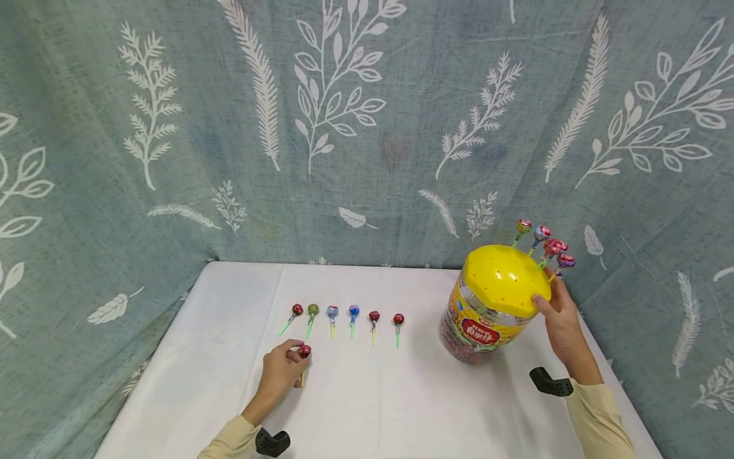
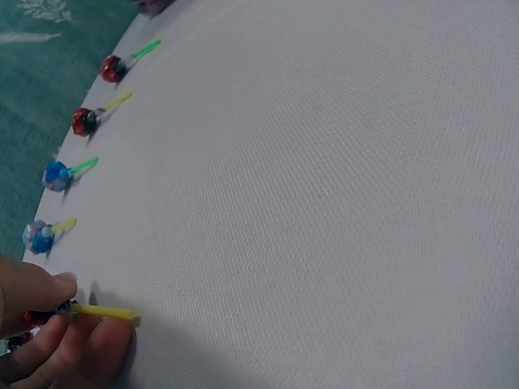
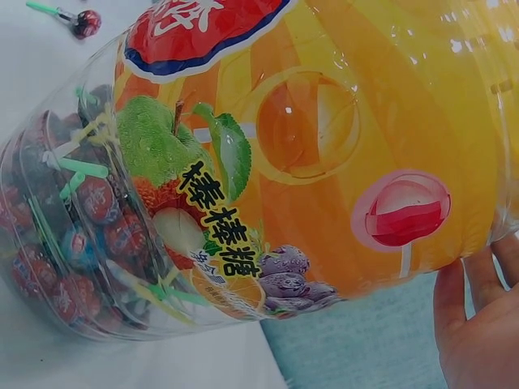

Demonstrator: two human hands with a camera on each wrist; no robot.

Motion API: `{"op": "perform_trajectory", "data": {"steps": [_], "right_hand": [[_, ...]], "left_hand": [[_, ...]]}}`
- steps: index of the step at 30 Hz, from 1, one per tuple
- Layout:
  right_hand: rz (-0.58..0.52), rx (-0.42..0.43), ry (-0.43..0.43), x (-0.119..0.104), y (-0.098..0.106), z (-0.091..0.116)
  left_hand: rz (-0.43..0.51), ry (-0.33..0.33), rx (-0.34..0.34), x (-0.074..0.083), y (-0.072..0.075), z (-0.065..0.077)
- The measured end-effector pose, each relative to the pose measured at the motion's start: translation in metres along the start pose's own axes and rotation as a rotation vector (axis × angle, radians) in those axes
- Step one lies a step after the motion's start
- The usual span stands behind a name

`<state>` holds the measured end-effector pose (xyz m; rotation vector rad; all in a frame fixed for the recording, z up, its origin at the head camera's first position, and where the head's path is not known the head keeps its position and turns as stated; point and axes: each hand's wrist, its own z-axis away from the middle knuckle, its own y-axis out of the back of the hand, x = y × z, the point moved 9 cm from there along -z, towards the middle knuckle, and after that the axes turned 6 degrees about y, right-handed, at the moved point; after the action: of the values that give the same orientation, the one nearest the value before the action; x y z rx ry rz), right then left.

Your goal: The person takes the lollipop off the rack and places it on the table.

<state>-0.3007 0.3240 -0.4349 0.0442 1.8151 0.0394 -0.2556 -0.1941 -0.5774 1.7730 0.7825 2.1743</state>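
Observation:
My left hand (image 1: 282,371) pinches a red-wrapped lollipop (image 1: 304,351) with a yellow stick, low over the table. In the left wrist view its stick (image 2: 105,311) points right, and the fingers partly hide its head. My right hand (image 1: 563,322) grips the lid side of a big clear lollipop jar (image 1: 476,328), thumb on the rim of its yellow lid (image 1: 507,280). The jar leans toward the right. Several lollipops (image 1: 541,233) stick up from holes along the lid's far right edge. Through its clear wall, many wrapped lollipops (image 3: 97,198) show in the right wrist view.
Several lollipops lie in a row across the white table, from a red one (image 1: 296,310) at the left to another red one (image 1: 398,319) nearer the jar. A leaf-patterned curtain (image 1: 367,127) hangs behind and on both sides of the table (image 1: 367,408).

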Motion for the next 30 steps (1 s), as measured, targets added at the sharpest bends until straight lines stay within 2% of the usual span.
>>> {"op": "perform_trajectory", "data": {"steps": [9, 17, 23, 30], "right_hand": [[0.004, -0.007, 0.008, 0.001, -0.002, -0.001], [-0.011, -0.022, 0.041, -0.003, 0.0, -0.001], [-0.02, -0.02, 0.029, -0.003, 0.0, -0.001], [-0.012, -0.01, 0.024, -0.002, 0.0, 0.0]], "left_hand": [[-0.065, -0.024, 0.003, 0.003, -0.001, -0.001], [-0.175, -0.141, 0.053, 0.022, 0.006, 0.0], [-0.141, -0.137, 0.042, 0.036, 0.013, -0.004], [-0.053, -0.122, 0.045, 0.06, 0.019, -0.011]]}}
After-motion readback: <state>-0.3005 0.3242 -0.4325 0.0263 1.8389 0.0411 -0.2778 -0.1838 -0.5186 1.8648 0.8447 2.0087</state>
